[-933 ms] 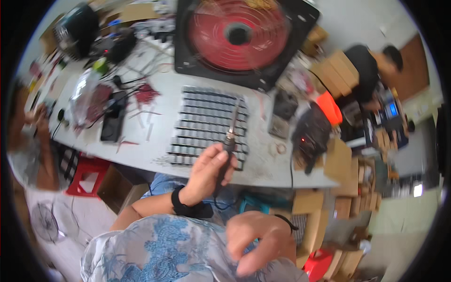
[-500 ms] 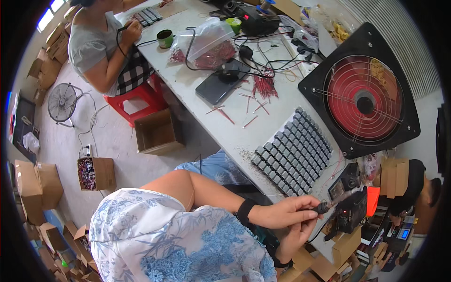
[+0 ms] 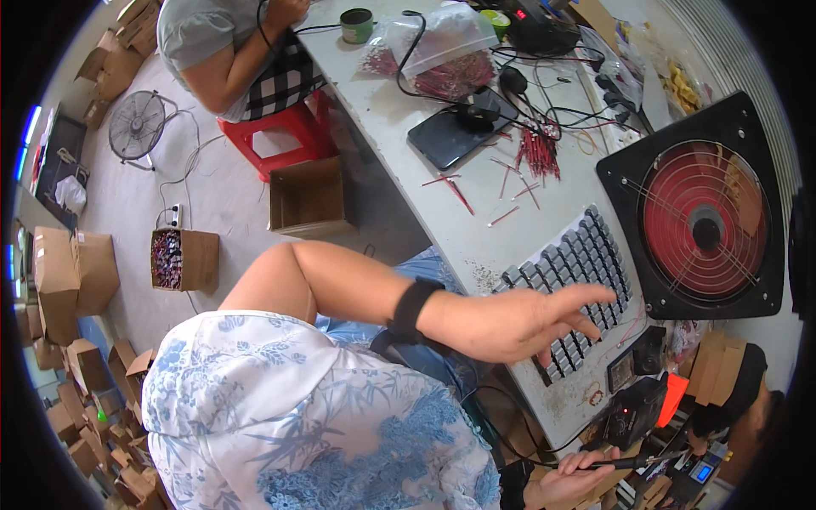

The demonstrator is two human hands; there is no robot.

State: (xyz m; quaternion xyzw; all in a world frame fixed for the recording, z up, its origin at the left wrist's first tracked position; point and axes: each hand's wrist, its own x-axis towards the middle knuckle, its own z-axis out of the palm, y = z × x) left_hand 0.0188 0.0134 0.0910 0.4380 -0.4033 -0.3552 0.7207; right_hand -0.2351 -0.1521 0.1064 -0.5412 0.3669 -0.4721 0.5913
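My left hand (image 3: 544,325), with a black band at its wrist, reaches over a slanted array of small grey blocks (image 3: 588,262) set in rows on the table. Its fingers stretch forward and nothing shows in them; whether they touch the blocks I cannot tell. Low at the right, my right hand (image 3: 574,480) is closed around the black handle of a soldering iron (image 3: 631,463). The iron points right, away from the array, and its cable trails back to the left. Thin red-and-white wires (image 3: 459,194) lie loose beyond the array.
A black-framed fan (image 3: 627,170) with a wire grille stands right of the array. Beyond the wires are a dark phone (image 3: 450,140), a wire bundle (image 3: 539,151) and a plastic bag (image 3: 442,51). A black box with a red light (image 3: 631,416) sits near my right hand. Another person (image 3: 225,68) sits far left.
My hands, together at the soldering iron before, are now apart. The left has moved out over the grey blocks; the right has gone lower with the iron. The whole view has shifted.
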